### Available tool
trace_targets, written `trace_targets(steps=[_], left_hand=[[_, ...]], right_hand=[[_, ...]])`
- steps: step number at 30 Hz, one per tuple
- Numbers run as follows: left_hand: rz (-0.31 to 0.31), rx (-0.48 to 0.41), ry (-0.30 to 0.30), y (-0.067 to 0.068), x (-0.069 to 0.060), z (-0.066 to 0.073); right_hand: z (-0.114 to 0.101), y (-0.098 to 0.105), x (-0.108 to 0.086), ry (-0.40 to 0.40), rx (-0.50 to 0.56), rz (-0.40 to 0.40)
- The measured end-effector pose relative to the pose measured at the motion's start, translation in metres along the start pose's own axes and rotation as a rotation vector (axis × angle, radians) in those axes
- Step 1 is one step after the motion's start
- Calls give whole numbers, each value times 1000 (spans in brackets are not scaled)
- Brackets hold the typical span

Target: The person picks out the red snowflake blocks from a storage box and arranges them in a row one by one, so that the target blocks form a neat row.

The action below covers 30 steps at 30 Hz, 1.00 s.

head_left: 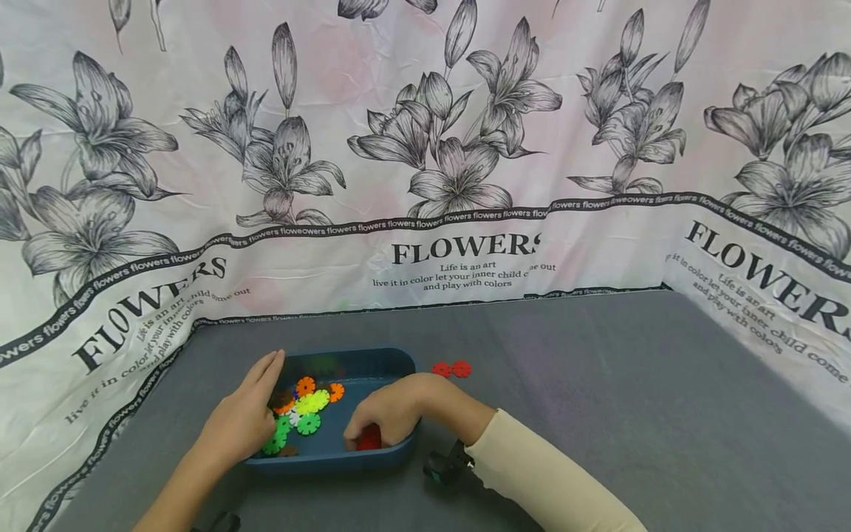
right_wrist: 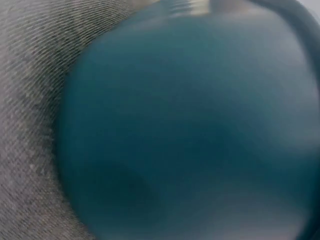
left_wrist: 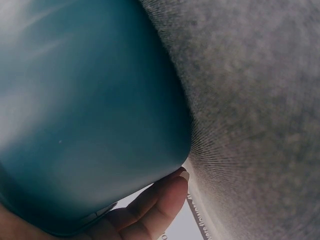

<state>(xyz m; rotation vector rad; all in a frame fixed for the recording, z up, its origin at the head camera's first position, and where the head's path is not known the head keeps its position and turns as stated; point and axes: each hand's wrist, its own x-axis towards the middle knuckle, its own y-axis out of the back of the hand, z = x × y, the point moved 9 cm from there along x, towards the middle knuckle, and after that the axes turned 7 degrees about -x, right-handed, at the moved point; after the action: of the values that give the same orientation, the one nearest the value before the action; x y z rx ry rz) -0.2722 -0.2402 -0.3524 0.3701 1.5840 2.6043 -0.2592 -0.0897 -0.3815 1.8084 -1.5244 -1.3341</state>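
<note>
A blue plastic bin (head_left: 319, 464) holds notched interlocking discs: orange ones (head_left: 305, 386), yellow ones (head_left: 312, 402), green ones (head_left: 309, 423) and a white one at its left side. My left hand (head_left: 241, 415) rests along the bin's left side with fingers nearly straight. In the left wrist view, its fingers (left_wrist: 165, 202) touch the outer wall near a corner; the thumb is hidden. Inside the right part, my right hand (head_left: 392, 410) has its fingers curled at red discs (head_left: 368, 437), gripping them; its fingertips are partly hidden. The right wrist view shows mostly the bin's outer wall (right_wrist: 190, 115).
Two red discs (head_left: 461, 369) lie on the grey tabletop (head_left: 565, 384) just beyond the bin's right far corner. A flower-printed cloth (head_left: 465, 255) hangs behind the table and along both sides. A dark wrist device (head_left: 444, 467) sits under the right sleeve's cuff.
</note>
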Motion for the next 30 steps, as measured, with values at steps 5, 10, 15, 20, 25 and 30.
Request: trace_targets(steps=[5, 10, 15, 20, 25, 30], left_hand=[[0, 0, -2, -1, 0, 0], [3, 2, -3, 0, 0, 0], [6, 5, -10, 0, 0, 0], [11, 8, -29, 0, 0, 1], [11, 9, -26, 0, 0, 0], [5, 4, -17, -1, 0, 0]], right_hand=[[-5, -1, 0, 109, 142, -54], [-6, 2, -3, 188, 374, -50], [-6, 4, -4, 244, 582, -46], [-5, 3, -4, 250, 617, -43], [-6, -1, -4, 211, 585, -75], [-7, -3, -3, 181, 536, -96]])
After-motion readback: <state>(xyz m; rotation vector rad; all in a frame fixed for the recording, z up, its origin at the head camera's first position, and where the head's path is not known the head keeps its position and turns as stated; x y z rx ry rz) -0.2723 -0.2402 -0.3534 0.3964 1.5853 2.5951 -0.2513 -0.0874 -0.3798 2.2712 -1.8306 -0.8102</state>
